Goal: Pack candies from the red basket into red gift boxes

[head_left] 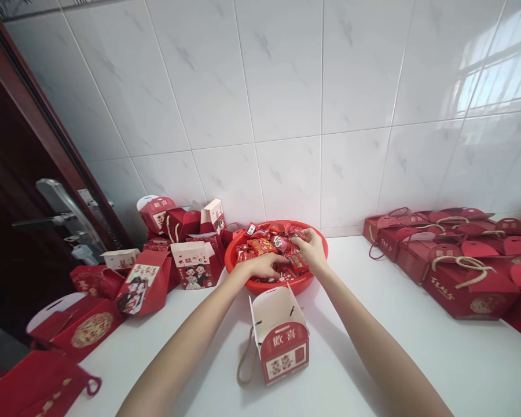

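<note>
A red plastic basket [296, 285] full of wrapped candies [264, 246] stands against the tiled wall. My left hand [264, 266] lies low over the candies at the basket's near side, fingers stretched and apart, the tips partly hidden among the wrappers. At the right side of the basket, my right hand [312, 249] has its thumb and fingers closed on a red-wrapped candy, mostly covered by the fingers. Between my forearms, a red and white gift box [286, 350] sits upright with its top flaps open. Its rope handle [245, 362] hangs out on the left.
Red gift boxes [145, 284], several with lids up, crowd the left of the white table [342, 359]. Closed red boxes with rope handles [471, 284] stand in rows at the right. A dark door with a metal handle [54, 200] is at the far left.
</note>
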Tool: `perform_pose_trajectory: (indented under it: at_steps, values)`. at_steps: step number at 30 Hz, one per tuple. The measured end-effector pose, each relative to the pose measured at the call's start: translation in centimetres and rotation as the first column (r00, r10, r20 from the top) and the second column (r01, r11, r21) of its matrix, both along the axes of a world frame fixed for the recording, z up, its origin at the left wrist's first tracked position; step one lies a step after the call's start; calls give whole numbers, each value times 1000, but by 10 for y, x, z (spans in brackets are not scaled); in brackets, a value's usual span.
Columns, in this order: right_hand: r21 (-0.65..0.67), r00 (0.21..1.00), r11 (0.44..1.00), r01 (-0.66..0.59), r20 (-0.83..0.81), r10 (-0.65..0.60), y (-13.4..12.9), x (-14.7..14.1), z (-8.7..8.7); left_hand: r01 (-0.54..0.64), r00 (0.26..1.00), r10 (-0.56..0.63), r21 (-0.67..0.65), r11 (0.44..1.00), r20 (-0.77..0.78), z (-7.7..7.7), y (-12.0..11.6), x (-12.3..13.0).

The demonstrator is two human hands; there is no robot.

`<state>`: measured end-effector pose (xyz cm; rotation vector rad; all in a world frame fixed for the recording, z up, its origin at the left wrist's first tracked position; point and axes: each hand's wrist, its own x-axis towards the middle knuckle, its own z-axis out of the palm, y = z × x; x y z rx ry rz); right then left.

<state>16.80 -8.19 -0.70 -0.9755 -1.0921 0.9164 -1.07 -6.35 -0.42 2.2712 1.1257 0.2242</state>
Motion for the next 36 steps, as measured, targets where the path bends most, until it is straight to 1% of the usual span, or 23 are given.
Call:
perform_pose_trajectory:
  at_steps: [3, 6, 10, 13, 15, 18, 21, 24, 28, 30, 32, 34, 36]
  values:
    - [13, 997, 999, -44, -60, 45, 1, -1, -1, 54, 996, -55, -16, 998, -71, 2, 0, 2]
    - [48, 995, 997, -61, -81, 65, 1, -1, -1, 58, 998, -58, 3, 998, -35, 4, -2, 4]
    - [64, 995, 997, -52, -85, 57, 1, 0, 0, -17, 991, 3, 103, 995, 134, 5, -3, 3]
    - [59, 993, 997, -57, -98, 62, 2, 0, 1, -99, 964, 51, 172, 980, 259, 5, 0, 1]
    - [60, 991, 996, -72, -110, 79, 1, 0, 1, -163, 936, 89, 194, 967, 340, 5, 4, 0]
    - [59, 986, 992, -115, -116, 122, 0, 0, 3, -241, 867, 140, 159, 957, 478, 5, 7, 0]
    - [55, 978, 983, -177, -100, 182, -3, 0, 5, -252, 814, 156, 99, 963, 560, 7, 5, 0]
    - [53, 972, 976, -211, -96, 215, -5, 1, 6, -274, 793, 197, 48, 960, 577, 8, 2, -1]
    - [66, 975, 978, -199, -84, 204, -7, 2, 8, -312, 776, 273, -29, 950, 569, 8, 0, -2]
    - [70, 974, 975, -212, -62, 216, -8, 2, 9, -283, 781, 251, -35, 959, 572, 9, -1, -2]
    - [71, 965, 963, -259, -30, 261, -9, 3, 10, -246, 783, 208, -15, 969, 587, 10, -2, -2]
    - [70, 945, 942, -327, 12, 327, -10, 3, 11, -233, 763, 187, -7, 972, 619, 12, -3, -2]
    - [67, 924, 922, -381, 42, 379, -10, 3, 11, -242, 726, 198, -24, 970, 659, 12, -3, -2]
